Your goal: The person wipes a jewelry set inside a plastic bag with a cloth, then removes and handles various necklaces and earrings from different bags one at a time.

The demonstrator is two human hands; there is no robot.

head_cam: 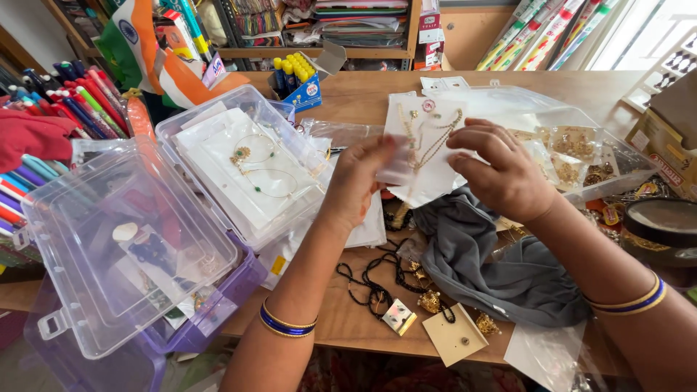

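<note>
two hands meet at the centre of the frame over a wooden desk [348,319]. the left hand [359,181] and the right hand [501,170] each pinch a side of a clear packet [425,145] holding a white card with a gold chain necklace, fingers closed on its edges. below them a grey cloth [494,261] lies on the desk, with black bead strings [374,279] just left of it. at lower left a clear plastic box [123,247] stands open, and beside it another clear box [247,163] holds white jewellery cards. at right a shallow clear tray [581,156] carries gold earrings.
</note>
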